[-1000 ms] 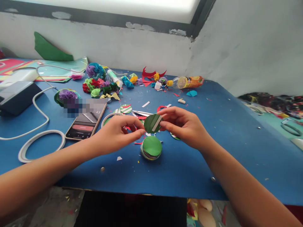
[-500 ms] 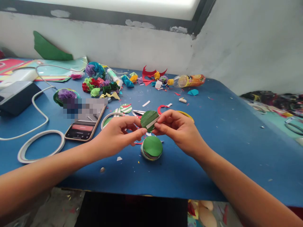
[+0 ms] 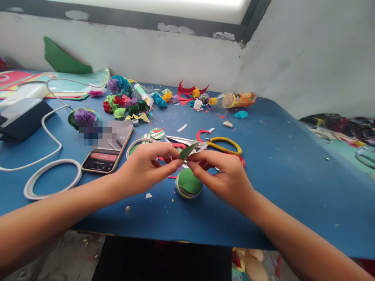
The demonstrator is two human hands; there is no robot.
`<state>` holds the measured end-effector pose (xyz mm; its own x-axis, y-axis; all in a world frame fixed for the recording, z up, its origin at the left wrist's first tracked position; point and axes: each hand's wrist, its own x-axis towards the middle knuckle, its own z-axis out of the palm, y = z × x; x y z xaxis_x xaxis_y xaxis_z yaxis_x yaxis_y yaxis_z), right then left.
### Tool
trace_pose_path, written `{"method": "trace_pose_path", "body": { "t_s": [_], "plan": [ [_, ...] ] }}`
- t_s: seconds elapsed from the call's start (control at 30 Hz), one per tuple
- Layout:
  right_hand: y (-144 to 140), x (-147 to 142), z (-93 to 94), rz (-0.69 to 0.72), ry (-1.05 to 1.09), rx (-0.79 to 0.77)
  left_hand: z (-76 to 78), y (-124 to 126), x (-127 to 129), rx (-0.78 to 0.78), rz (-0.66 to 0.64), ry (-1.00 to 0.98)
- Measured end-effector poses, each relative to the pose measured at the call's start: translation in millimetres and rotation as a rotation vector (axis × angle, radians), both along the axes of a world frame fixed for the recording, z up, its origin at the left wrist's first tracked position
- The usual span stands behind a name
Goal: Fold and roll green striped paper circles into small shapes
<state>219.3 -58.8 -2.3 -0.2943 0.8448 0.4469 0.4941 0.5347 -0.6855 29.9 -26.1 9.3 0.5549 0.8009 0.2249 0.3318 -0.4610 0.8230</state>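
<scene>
Fingers of both hands meet above the middle of the blue desk, pinched from either side on one small green paper disc. The left hand closes thumb and forefinger on the disc's near left end; the right hand nips its right part between thumb and fingertips, the other fingers curled loosely underneath. Each hand is closed on the paper alone.

The disc hangs in the air between the two sets of fingertips, clear of the desk and just above a stack of green discs that lies flat on the desk under the right hand's fingers. Seen nearly edge-on, the held piece looks like a narrow green leaf shape slanting up to the right, bent or folded along its length, with a pale strip showing at its upper right end. Whether it is fully folded in half cannot be told.

Just behind the hands lie scissors with yellow handles, more cut circles and red and white scraps. To the left, a phone lies face up beside a white ring and a white cable. Farther back sit crumpled paper flowers and an orange bottle lying on its side.
</scene>
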Motion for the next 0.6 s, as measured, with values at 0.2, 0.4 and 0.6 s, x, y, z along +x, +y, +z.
{"method": "trace_pose_path", "body": {
  "t_s": [0.2,0.4,0.6],
  "plan": [
    [-1.6,1.3,-4.0,0.008,-0.094,0.144,-3.7,-0.8,0.6,0.263,-0.056,0.048],
    [-1.7,1.3,-2.8,0.051,-0.130,0.125,-4.5,0.9,0.9,0.401,-0.142,0.072],
    [-1.2,1.7,0.4,0.084,-0.105,0.112,-3.8,1.9,-0.4,0.420,-0.211,0.055]
  ]
}}
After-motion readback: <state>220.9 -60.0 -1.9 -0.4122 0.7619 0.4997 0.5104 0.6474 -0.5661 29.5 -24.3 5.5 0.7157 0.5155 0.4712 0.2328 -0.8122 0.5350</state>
